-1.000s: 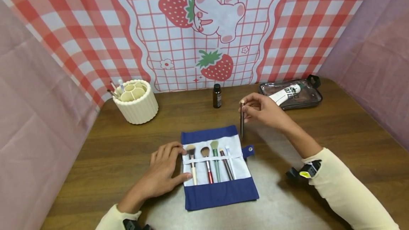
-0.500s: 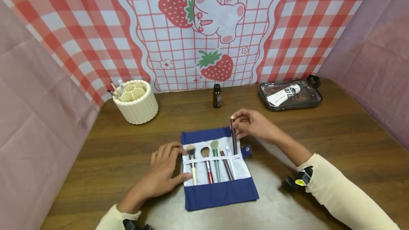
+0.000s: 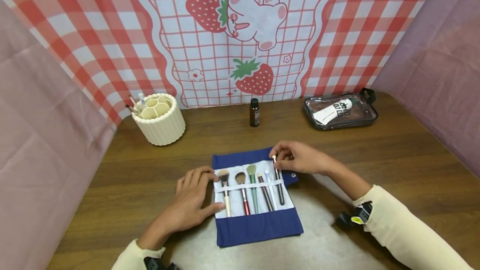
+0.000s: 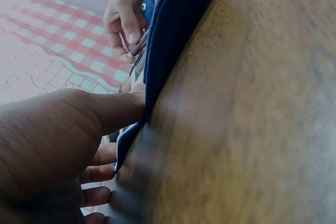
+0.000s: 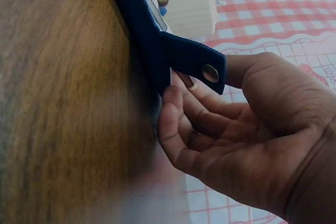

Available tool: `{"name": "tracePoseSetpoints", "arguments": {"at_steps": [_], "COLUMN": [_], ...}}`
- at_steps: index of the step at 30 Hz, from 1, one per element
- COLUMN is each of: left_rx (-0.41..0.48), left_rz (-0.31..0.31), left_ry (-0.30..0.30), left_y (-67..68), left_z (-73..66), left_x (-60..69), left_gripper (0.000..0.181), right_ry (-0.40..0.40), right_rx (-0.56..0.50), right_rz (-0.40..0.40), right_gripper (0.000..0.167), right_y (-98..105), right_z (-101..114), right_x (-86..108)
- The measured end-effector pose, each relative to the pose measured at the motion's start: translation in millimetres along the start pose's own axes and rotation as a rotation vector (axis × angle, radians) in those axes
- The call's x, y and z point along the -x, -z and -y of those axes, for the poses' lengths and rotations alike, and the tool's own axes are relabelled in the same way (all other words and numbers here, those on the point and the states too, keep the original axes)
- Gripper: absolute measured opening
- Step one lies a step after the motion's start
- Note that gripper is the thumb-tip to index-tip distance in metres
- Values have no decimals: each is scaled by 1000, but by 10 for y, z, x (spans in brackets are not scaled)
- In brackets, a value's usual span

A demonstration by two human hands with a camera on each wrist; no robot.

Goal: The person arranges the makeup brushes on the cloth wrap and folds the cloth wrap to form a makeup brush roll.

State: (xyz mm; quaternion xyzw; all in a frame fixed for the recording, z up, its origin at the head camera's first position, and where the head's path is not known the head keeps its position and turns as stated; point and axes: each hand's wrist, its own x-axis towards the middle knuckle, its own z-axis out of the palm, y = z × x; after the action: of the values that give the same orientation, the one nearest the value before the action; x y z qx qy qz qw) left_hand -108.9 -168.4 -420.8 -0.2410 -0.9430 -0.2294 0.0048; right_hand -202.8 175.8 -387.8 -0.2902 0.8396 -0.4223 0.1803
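Observation:
A navy brush roll (image 3: pixel 258 228) lies unfolded on the table, its white lining crossed by an elastic band. Several makeup brushes, among them a green one (image 3: pixel 253 188), a red-handled one (image 3: pixel 244 195) and a white-handled one (image 3: pixel 226 199), sit under the band. At the roll's right end, my right hand (image 3: pixel 300 157) pinches a dark makeup brush (image 3: pixel 278 178) near its pale tip; its handle passes under the band. My left hand (image 3: pixel 193 199) rests on the roll's left edge, fingers relaxed. In the right wrist view, the snap tab (image 5: pixel 194 61) partly hides the pinched brush.
A cream ribbed holder (image 3: pixel 161 124) with a few thin brushes stands at the back left. A small dark bottle (image 3: pixel 254 113) stands behind the roll. A clear pouch (image 3: pixel 360 116) containing a white tube (image 3: pixel 331 111) lies at the back right, before a checkered cloth.
My right hand has brought the dark brush left and down to the roll, and its handle has slid under the elastic band. The left hand has stayed in place.

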Motion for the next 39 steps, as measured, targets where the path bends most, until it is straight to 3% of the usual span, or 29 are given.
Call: {"name": "tracePoseSetpoints", "arguments": {"at_steps": [11,16,19,23,26,28,31,34,39], "left_rx": [-7,-7,-3,-1,9,26,35,-5,-101], "left_rz": [-8,-17,-18,-12,-27,-45,-73,-75,-1], "left_ry": [-10,-22,-36,-50,-72,-99,-156,-222,-281], "left_y": [-2,-2,2,29,68,105,168,227,281], "left_z": [-5,-6,-8,17,57,83,117,154,208], "left_x": [-34,-45,-47,-39,-48,-73,-143,-229,-329], "left_gripper": [60,59,58,55,54,55,54,52,52], "right_ry": [98,104,129,207,264,287,300,304,356], "right_rx": [145,187,268,395,413,381,292,220,191], "right_rz": [171,176,103,-96,-213,-230,-151,1,237], "right_gripper": [11,13,13,12,9,7,10,14,21], "right_y": [50,63,51,-8,-93,-176,-353,-569,-852], "right_z": [5,14,37,123,246,347,489,589,643], "right_x": [78,117,147,176,197,220,267,315,392]}}
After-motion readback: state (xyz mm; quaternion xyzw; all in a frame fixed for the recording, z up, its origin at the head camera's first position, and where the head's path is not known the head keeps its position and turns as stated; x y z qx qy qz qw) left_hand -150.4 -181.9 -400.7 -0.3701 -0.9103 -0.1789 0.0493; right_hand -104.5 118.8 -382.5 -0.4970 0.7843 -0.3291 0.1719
